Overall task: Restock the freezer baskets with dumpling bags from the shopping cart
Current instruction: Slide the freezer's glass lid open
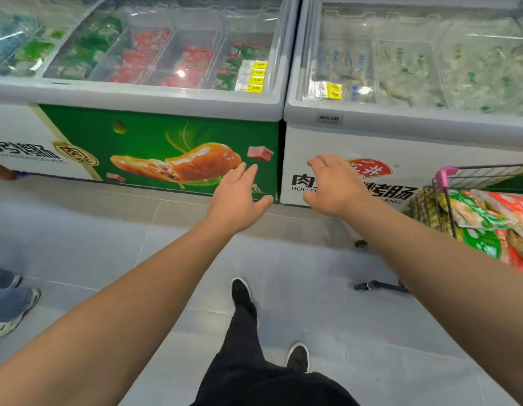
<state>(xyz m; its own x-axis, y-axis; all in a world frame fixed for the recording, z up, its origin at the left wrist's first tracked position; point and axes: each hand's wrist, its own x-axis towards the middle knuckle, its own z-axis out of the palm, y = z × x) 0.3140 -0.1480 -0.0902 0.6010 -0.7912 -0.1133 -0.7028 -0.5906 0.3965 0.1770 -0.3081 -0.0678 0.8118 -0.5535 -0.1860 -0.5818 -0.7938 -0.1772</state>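
Seemingly barely begun: left hand point(235, 200) and right hand point(332, 186) hang spread and empty before the closed freezers point(166, 101), dumpling bags point(489, 224) still piled in the shopping cart point(443, 174) at right

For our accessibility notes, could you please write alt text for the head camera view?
A person's empty left hand and right hand reach toward two closed glass-topped freezers, seen from above. A shopping cart holding dumpling bags stands at the right.

Glossy glass freezer lids point(172, 48), a thin metal wire shopping cart point(483, 174), shiny plastic dumpling bags point(489, 218), smooth floor tiles point(78, 230).
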